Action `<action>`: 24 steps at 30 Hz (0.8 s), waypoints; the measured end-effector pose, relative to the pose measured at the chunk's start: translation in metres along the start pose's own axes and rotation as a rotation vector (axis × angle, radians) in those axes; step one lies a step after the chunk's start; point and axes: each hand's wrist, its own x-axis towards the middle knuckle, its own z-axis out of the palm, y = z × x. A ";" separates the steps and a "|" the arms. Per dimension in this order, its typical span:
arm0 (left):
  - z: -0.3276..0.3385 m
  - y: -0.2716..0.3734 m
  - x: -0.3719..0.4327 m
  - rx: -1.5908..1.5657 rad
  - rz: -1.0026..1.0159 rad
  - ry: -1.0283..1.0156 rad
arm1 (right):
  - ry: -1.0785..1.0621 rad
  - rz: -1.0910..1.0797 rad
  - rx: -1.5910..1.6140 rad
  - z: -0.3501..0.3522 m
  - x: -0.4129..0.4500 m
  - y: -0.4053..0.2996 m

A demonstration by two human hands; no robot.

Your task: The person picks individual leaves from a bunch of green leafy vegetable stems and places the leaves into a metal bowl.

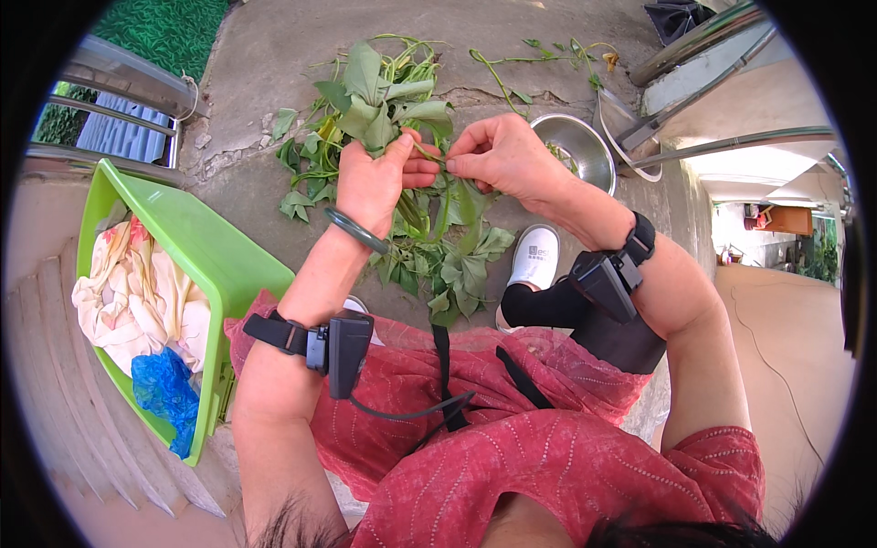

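Observation:
My left hand (384, 168) holds a leafy green stem (370, 103), its broad leaves standing up above the fingers. Thumb and forefinger of my right hand (503, 154) pinch the stem's thin part just right of the left fingertips. Below and behind both hands, a loose heap of leafy vines (411, 264) lies on the concrete floor. A steel bowl (596, 151) stands right of my right hand, with some green pieces inside. A dark bangle (356, 231) circles my left wrist.
A green plastic bin (185, 233) with pale cloth (137, 294) and a blue plastic bag (164, 394) stands at left. Vine stems (534, 60) lie farther off on the floor. Metal rails (733, 147) rise at right. A white shoe (536, 257) is near the heap.

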 end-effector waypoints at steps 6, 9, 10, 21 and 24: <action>-0.002 0.004 0.002 -0.019 0.013 0.031 | -0.001 0.004 -0.011 0.000 0.000 0.000; -0.006 0.005 0.004 -0.044 0.023 0.012 | 0.000 0.003 -0.021 0.000 0.001 0.000; -0.007 0.005 0.005 -0.044 0.023 0.012 | 0.000 0.003 -0.021 0.000 0.001 0.000; -0.018 0.009 0.008 -0.084 0.033 0.058 | 0.022 -0.002 -0.098 -0.009 0.001 0.007; -0.021 0.009 0.010 -0.108 0.030 0.063 | 0.021 0.009 -0.118 -0.013 0.003 0.011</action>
